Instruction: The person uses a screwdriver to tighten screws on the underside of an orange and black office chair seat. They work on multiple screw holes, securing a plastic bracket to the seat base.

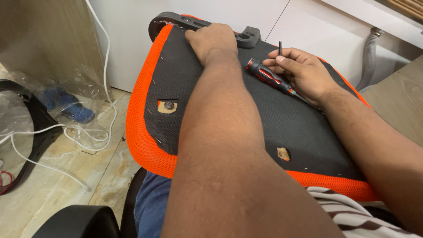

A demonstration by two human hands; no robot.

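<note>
Filling most of the foreground, the person's left forearm crosses the upturned chair seat (282, 119) and hides a broad strip of its black underside. At the far end, the left hand (213, 39) lies palm down over the dark plastic bracket (246, 37) on the seat's back edge; its fingers curl over the part, so I cannot tell whether they clamp it or only press on it.

To the right, the right hand (302, 70) pinches a thin black hex key (280, 47) upright between thumb and fingertips. A red-and-black screwdriver (269, 76) lies slanted on the fabric, its tip end running under that hand and out of sight.

Two cut-outs open in the black lining: the left one (168, 106) shows pale wood with a dark bolt head in it, the nearer one (283, 154) shows only wood. Orange mesh (143, 132) borders the seat, which rests on the person's lap above blue trousers (152, 202).

On the floor at left, a crumpled clear plastic bag (57, 103) holds something blue, too blurred to name. White cable (66, 132) loops beside it, and a black curved part (37, 132) is cut off by the edge. A grey ribbed hose (369, 57) hangs by the white cabinet at the right.
</note>
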